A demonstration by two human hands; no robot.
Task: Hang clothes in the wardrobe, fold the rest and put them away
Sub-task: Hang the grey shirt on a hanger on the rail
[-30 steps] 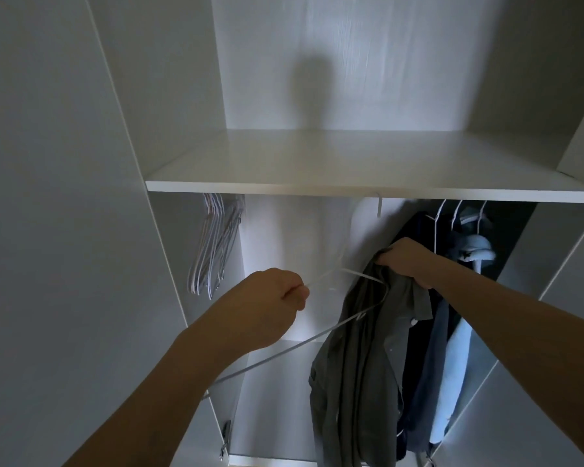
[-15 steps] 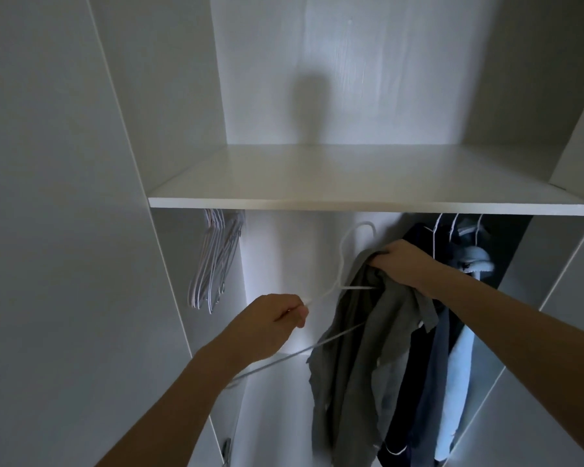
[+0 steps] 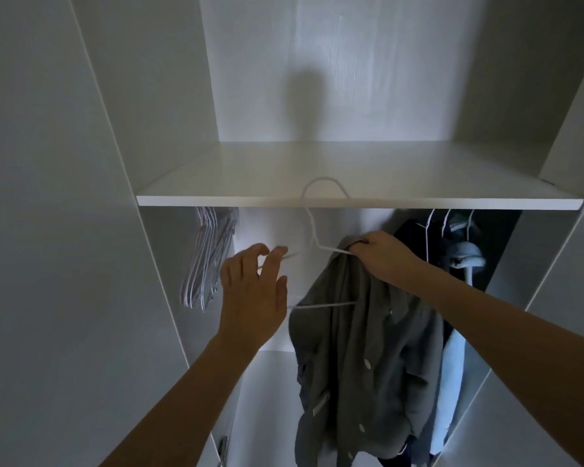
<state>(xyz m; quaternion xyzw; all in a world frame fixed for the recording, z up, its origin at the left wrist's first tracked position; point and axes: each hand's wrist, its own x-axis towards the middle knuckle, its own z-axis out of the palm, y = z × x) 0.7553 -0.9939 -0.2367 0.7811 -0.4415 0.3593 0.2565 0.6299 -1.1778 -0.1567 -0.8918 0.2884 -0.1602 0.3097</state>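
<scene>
While the right hand (image 3: 381,256) pinches the grey shirt (image 3: 361,358) at its collar against the white hanger (image 3: 312,230), the left hand (image 3: 253,298) hovers with fingers spread; the hanger's left arm sits just beyond its fingertips (image 3: 277,256), under the shelf (image 3: 216,193).

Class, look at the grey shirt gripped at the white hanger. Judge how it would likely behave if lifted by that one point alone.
The grey shirt is probably floppy: it hangs in loose folds below the right hand. It likely weighs little, since one grip bunched at the collar carries it. It may slide off the white hanger, whose thin bar crosses only part of the cloth.
</scene>
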